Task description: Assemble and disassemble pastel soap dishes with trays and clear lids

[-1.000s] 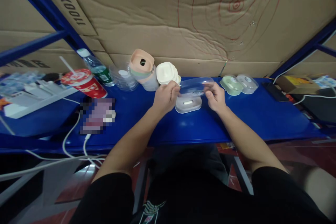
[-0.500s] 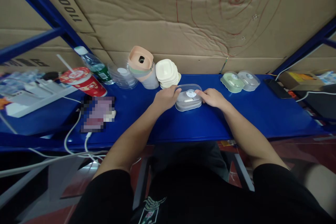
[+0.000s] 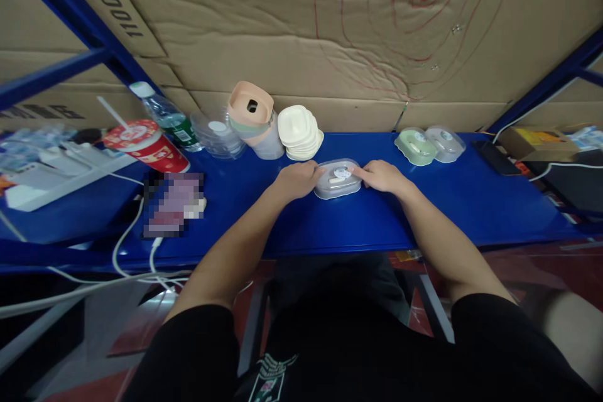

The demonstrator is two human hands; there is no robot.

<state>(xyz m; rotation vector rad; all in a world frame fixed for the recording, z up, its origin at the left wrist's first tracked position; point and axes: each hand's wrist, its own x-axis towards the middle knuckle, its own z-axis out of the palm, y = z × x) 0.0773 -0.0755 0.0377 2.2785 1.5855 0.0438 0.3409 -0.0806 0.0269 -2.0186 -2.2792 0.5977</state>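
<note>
A small clear plastic container with a round white label sits on the blue table in front of me, its see-through lid seated on the base. At its left edge my left hand is closed, thumb on the lid's rim. My right hand grips the opposite edge, with the thumb pressed on top near the label. The fingers under both sides are mostly hidden. Behind my left hand stands a stack of cream-coloured trays. To the right are a green-toned lidded container and a greyish clear one.
Stacked peach-topped containers, clear lids, a water bottle and a red drink cup line the left back. White cables hang over the table's front edge. A cardboard wall rises behind.
The clear lid has come down onto the base, so the container looks lower and flatter. Both hands stay at its sides, pressed a little closer in.
</note>
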